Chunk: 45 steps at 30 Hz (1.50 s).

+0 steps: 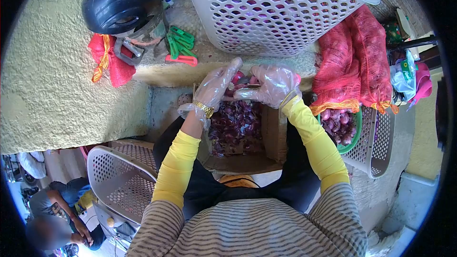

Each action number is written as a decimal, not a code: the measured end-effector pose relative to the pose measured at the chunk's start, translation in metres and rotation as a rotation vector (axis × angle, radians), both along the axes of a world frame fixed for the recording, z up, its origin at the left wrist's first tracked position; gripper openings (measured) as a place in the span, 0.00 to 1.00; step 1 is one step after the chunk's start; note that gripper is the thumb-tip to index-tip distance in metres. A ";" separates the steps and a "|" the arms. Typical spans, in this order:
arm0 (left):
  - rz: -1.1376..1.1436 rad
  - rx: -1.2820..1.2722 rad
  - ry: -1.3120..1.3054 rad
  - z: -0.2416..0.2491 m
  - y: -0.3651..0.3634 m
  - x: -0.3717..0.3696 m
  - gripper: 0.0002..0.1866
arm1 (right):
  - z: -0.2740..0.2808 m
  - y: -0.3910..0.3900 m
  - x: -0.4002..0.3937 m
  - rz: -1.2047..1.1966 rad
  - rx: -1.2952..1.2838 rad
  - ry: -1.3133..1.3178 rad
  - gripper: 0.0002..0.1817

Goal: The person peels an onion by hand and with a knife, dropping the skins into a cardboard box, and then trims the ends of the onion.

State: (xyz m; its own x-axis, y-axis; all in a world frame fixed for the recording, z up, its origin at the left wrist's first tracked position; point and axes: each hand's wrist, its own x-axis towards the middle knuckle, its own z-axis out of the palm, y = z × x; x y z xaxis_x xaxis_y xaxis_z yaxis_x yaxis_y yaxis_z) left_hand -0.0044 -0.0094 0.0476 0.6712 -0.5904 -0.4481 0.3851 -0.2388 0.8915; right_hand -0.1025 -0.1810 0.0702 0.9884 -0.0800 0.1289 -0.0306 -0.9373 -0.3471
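Pinching a small red onion [239, 79] between gloved fingertips, the left hand [216, 87] and right hand [272, 85] meet above the box of peelings [235, 126]; it looks light, firm and slippery, best gripped at its ends, papery skin tearing easily

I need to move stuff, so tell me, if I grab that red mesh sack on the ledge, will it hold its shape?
Probably not: the red mesh sack drapes limply over the ledge, so it should flop. It looks nearly empty, likely light. Open netting may snag on the white basket.
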 end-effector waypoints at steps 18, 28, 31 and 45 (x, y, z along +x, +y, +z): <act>-0.039 0.025 -0.107 -0.004 0.002 0.006 0.34 | -0.004 -0.004 -0.003 0.003 0.014 -0.066 0.35; -0.049 -0.020 -0.086 -0.012 0.001 0.007 0.34 | -0.008 -0.007 -0.002 -0.013 -0.014 -0.076 0.36; -0.044 -0.013 -0.076 -0.011 0.001 0.006 0.34 | -0.008 -0.005 -0.002 0.005 -0.003 -0.065 0.35; -0.034 -0.046 -0.058 -0.013 -0.002 0.005 0.32 | -0.009 -0.009 -0.004 -0.008 -0.025 -0.088 0.34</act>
State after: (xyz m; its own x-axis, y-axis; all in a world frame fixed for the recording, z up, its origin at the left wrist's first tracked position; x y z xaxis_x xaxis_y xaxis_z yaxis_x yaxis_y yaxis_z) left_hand 0.0009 -0.0118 0.0344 0.6747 -0.6324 -0.3807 0.3244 -0.2092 0.9225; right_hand -0.1063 -0.1898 0.0610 0.9725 -0.0839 0.2172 -0.0089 -0.9456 -0.3253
